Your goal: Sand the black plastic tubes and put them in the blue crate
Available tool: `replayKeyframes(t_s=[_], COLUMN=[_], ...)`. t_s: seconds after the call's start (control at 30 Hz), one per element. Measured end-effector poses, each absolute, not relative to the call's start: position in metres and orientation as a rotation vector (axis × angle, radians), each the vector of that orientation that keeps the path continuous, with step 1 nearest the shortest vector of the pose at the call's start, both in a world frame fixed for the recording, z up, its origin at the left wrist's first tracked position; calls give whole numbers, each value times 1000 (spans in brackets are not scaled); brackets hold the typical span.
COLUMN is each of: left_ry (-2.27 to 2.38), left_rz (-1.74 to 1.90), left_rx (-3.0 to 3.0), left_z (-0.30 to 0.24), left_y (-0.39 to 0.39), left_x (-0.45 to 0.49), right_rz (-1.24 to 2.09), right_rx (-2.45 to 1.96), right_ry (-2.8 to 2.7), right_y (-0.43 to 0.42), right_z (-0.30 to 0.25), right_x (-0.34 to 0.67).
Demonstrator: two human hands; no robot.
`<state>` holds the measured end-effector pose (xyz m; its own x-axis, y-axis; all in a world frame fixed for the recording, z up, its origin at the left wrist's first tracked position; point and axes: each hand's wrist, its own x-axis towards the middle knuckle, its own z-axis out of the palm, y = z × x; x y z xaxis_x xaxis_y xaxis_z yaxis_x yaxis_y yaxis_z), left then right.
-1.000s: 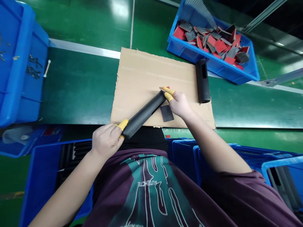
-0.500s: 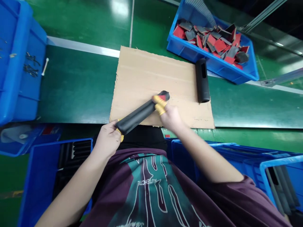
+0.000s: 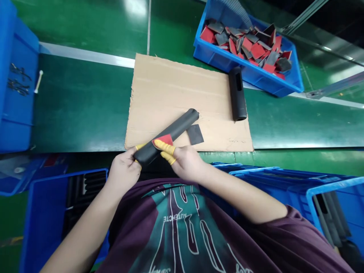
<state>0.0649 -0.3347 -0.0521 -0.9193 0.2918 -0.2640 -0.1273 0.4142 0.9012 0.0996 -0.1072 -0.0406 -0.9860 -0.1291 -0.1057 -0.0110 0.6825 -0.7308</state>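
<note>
Green work surface [image 3: 79,106] spread across the frame, with a cardboard sheet [image 3: 170,83] at its centre. On a diagonal over the cardboard's lower part was a black tube [image 3: 179,125], near end past the lower edge; whether the far end touched was unclear. Right hand [image 3: 184,161] had travelled from the tube's far end, a second earlier, to just beside the left; half a second earlier it was blurred, partway down. Dark square [image 3: 195,134], hidden then, now showed just right of the tube. Tube: long, rounded, dull black, with a soft sheen. Left hand [image 3: 126,167] gripped its lower-left end; right pinched a red-faced piece [image 3: 167,139] against its side, yellow-covered fingers close together. Outward, upper right: second black tube [image 3: 238,94], slotted, beside a blue bin [image 3: 213,57] of red and grey pieces.
</note>
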Motion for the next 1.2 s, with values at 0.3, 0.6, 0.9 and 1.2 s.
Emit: replayKeyframes(t_s=[0.3, 0.6, 0.9, 1.2], left_ry=[2417, 2689, 2838, 2188], left_rz=[1402, 1132, 998, 1649], left_rx=[174, 424, 656, 176], left_z=[-57, -69, -74, -56], left_y=[-337, -346, -350, -342], left_x=[65, 68, 63, 60], right_rz=[-1321, -1341, -1379, -1385], right_rx=[140, 382, 395, 448], right_ry=[2856, 2920, 2909, 2917], right_y=[-98, -72, -71, -52], right_z=[-48, -51, -49, -53], right_x=[83, 79, 79, 69])
